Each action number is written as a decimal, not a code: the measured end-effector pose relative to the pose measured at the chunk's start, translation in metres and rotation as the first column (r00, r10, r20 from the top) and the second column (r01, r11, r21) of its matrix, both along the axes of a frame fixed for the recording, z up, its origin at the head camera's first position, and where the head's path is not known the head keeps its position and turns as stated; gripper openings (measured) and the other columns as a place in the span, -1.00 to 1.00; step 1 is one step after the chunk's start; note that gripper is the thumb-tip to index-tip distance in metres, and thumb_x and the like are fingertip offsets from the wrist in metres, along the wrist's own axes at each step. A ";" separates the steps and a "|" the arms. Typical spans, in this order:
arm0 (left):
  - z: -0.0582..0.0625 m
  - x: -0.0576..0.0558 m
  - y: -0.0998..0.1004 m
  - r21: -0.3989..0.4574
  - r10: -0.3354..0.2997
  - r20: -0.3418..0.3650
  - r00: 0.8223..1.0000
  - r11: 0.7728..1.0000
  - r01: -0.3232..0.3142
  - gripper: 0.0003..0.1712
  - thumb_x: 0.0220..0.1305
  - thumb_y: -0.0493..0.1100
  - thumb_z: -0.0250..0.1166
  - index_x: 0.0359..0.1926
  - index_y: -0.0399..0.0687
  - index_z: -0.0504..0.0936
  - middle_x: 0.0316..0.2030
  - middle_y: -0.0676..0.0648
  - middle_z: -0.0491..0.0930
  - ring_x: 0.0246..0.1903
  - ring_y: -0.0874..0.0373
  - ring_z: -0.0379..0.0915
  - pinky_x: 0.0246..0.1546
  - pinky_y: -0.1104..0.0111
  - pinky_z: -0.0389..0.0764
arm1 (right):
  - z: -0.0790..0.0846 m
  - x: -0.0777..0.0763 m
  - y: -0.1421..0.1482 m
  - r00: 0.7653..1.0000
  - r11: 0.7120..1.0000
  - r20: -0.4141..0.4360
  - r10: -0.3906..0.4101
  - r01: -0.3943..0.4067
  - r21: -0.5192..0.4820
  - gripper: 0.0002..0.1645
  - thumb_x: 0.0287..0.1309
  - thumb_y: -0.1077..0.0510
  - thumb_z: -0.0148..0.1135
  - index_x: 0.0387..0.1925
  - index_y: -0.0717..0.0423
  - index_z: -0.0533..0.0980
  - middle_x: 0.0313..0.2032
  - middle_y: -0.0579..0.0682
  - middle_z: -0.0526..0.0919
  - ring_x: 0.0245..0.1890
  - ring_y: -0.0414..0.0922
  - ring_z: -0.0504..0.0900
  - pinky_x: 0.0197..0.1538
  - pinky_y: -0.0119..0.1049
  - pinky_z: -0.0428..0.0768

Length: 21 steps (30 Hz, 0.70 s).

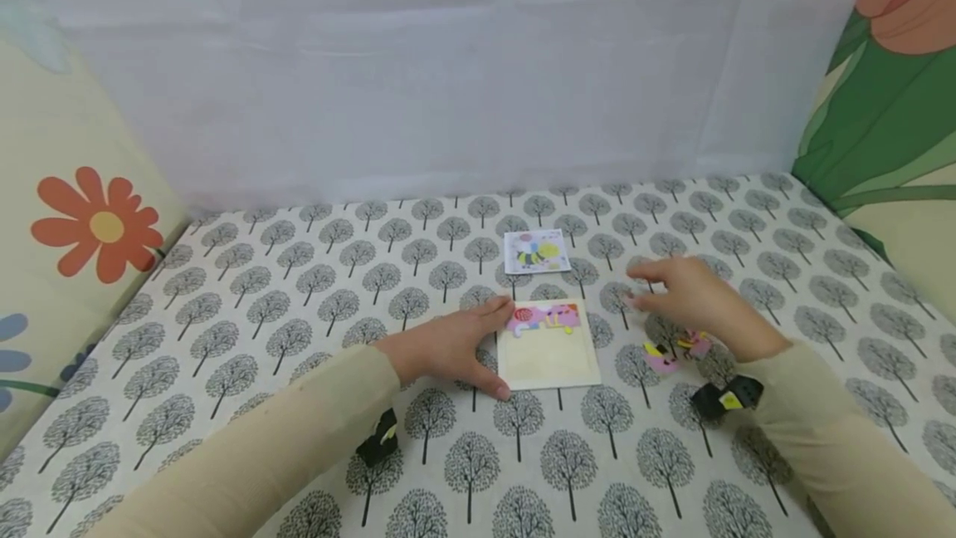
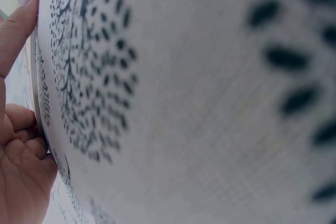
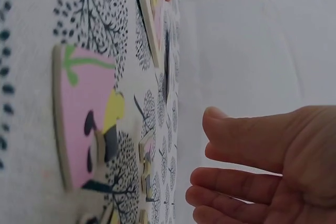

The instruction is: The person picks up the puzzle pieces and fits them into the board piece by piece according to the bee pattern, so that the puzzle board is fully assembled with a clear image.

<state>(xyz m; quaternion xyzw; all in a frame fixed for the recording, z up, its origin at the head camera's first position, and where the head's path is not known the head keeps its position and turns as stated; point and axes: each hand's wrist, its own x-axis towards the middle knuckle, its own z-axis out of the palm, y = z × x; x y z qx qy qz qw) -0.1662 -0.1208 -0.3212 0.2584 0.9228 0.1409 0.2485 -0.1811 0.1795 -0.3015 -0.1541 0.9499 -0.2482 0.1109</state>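
A square cream puzzle board (image 1: 548, 362) lies on the cloth, with pink and yellow puzzle pieces (image 1: 553, 317) along its far edge. My left hand (image 1: 451, 351) holds the board's left side, thumb at the near corner and fingers at the far corner. In the left wrist view, some left fingers (image 2: 23, 121) curl against the thin edge. My right hand (image 1: 698, 301) hovers to the board's right with nothing in it, its thumb and fingers apart. Below it lie several loose puzzle pieces (image 1: 660, 358). One pink piece (image 3: 79, 124) with a green stem shows large in the right wrist view.
A picture card with a bee (image 1: 536, 252) lies just beyond the board. The table's cloth (image 1: 299, 355) has a printed tree pattern. A white sheet (image 1: 448, 90) hangs behind, and flower-printed panels (image 1: 90, 139) stand at both sides.
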 end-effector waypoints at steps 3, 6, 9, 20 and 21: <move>-0.001 0.000 0.000 0.004 -0.001 -0.004 1.000 1.000 0.001 0.34 -0.24 0.29 0.44 0.45 0.00 -0.14 0.45 0.05 -0.30 0.42 0.07 -0.29 0.40 0.19 -0.09 | -0.002 -0.001 0.002 1.000 1.000 0.023 -0.006 0.006 0.010 -0.38 0.21 0.11 0.16 0.26 0.22 0.30 0.24 0.31 0.33 0.03 0.15 0.49 -0.33 -0.22 0.49; -0.002 0.000 0.000 0.009 -0.001 -0.007 1.000 1.000 0.001 0.35 -0.25 0.29 0.44 0.45 0.00 -0.15 0.45 0.06 -0.31 0.42 0.07 -0.29 0.39 0.19 -0.09 | -0.003 -0.002 0.003 0.999 1.000 0.041 -0.012 0.011 0.028 -0.38 0.19 0.10 0.18 0.26 0.22 0.31 0.22 0.33 0.34 -0.18 0.03 0.53 -0.42 -0.29 0.45; -0.003 0.001 -0.001 0.018 0.002 -0.012 1.000 1.000 -0.002 0.35 -0.25 0.30 0.44 0.45 0.01 -0.15 0.45 0.06 -0.31 0.42 0.08 -0.28 0.39 0.19 -0.07 | -0.006 -0.005 0.004 0.999 0.998 0.052 -0.005 0.002 0.059 -0.36 0.18 0.09 0.19 0.25 0.25 0.31 0.21 0.33 0.35 -0.27 0.03 0.54 -0.30 -0.21 0.51; -0.003 0.001 -0.001 0.027 0.008 -0.010 1.000 1.000 -0.008 0.35 -0.25 0.30 0.44 0.45 0.02 -0.14 0.45 0.08 -0.31 0.42 0.08 -0.29 0.39 0.19 -0.08 | -0.013 -0.009 -0.001 0.998 0.988 0.035 0.051 -0.055 0.148 -0.33 0.14 0.08 0.23 0.20 0.38 0.32 0.14 0.35 0.42 0.07 0.24 0.45 0.08 0.11 0.47; -0.003 0.001 -0.002 0.027 0.010 -0.009 1.000 1.000 -0.010 0.35 -0.25 0.30 0.45 0.45 0.02 -0.14 0.45 0.08 -0.30 0.42 0.08 -0.29 0.39 0.19 -0.08 | -0.013 -0.010 -0.002 0.998 0.987 0.034 0.052 -0.057 0.154 -0.33 0.14 0.08 0.23 0.19 0.40 0.32 0.14 0.36 0.42 0.07 0.25 0.45 0.08 0.11 0.47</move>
